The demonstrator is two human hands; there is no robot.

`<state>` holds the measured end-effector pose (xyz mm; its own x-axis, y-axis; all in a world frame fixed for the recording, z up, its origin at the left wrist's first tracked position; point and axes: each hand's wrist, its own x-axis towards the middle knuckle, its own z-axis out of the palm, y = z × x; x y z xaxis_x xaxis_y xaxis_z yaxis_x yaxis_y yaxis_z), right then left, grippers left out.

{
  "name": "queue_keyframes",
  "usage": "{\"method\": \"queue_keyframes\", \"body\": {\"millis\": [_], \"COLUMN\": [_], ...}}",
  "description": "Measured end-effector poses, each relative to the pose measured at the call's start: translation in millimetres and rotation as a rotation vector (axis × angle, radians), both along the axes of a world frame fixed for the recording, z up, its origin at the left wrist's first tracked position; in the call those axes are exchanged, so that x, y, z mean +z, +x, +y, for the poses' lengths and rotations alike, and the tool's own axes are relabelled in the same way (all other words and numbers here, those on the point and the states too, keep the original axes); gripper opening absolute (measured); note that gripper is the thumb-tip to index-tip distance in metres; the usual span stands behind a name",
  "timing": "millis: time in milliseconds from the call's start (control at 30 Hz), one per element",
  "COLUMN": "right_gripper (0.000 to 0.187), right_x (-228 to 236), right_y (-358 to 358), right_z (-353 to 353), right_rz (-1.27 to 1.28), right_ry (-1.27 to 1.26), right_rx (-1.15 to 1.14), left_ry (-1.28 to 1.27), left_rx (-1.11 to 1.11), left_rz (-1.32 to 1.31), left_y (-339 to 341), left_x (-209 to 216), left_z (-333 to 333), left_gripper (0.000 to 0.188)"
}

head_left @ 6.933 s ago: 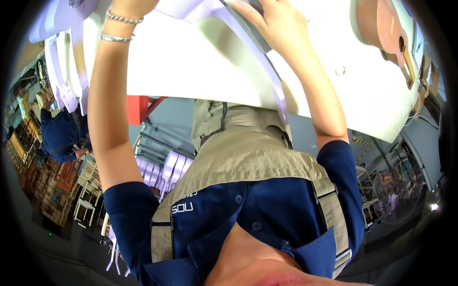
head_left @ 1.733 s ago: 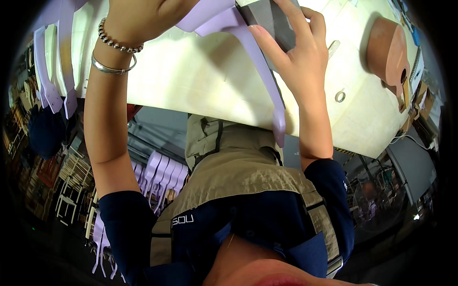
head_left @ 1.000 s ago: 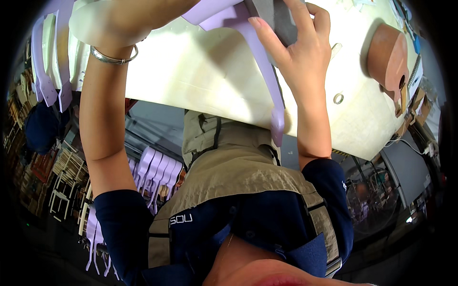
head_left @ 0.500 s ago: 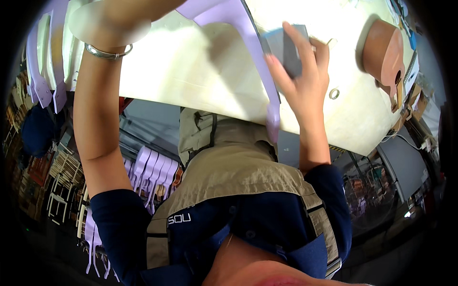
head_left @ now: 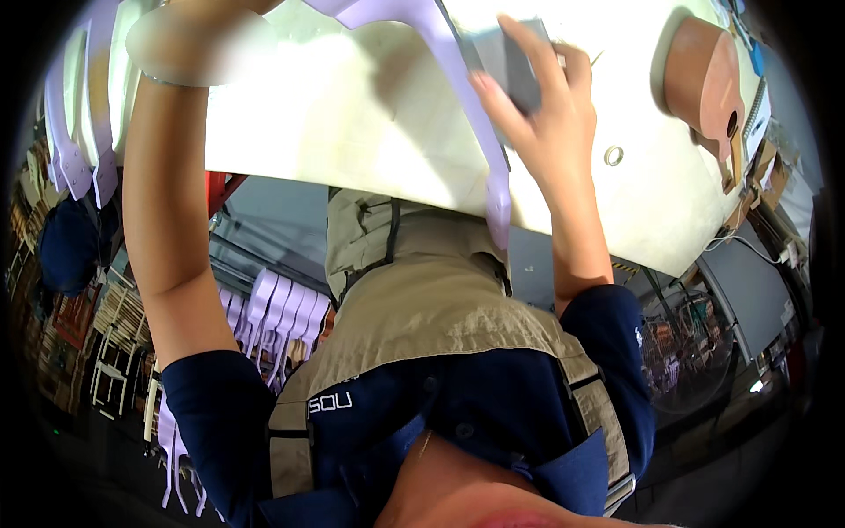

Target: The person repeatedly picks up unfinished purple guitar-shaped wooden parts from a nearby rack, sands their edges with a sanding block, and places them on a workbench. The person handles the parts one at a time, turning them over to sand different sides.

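Observation:
A pale purple guitar with a dark strip along its neck lies across the white worktable. Its headstock sticks out past the near table edge, and its body runs out of the top of the view. My right hand is closed around a grey sanding block, which is at the right side of the neck. At the upper left, my left hand is blurred and mostly cut off by the top edge. Its fingers are hidden, and it is nearest to the guitar's body.
A small ring lies right of my right forearm. Farther right stands a brown rounded thing with a dark hole. More purple necks extend over the table's left end, and several purple guitar parts hang below.
My right hand has moved left and slightly away from me with the sanding block, along the neck's side. The view has shifted a little; the guitar stays where it was.

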<state>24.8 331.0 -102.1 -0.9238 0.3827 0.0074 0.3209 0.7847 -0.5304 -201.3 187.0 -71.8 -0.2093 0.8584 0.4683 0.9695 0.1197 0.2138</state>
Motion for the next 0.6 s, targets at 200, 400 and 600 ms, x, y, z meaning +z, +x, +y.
{"method": "queue_keyframes", "body": {"millis": [200, 400, 600], "right_gripper": [0.051, 0.063, 0.055], "right_x": [-7, -24, -56], "right_y": [63, 63, 93], "right_z": [74, 28, -2], "right_rz": [-0.087, 0.036, -0.152], "right_ry": [-0.393, 0.033, -1.036], "right_rx": [-0.371, 0.15, -0.021], "left_ry": [-0.038, 0.116, -0.006], "left_rx": [0.077, 0.151, -0.142], "left_rz": [-0.208, 0.123, 0.006], "left_y": [17, 42, 150], "left_x": [13, -1, -61], "left_z": [3, -1, 11], "left_gripper": [0.022, 0.019, 0.036]}}
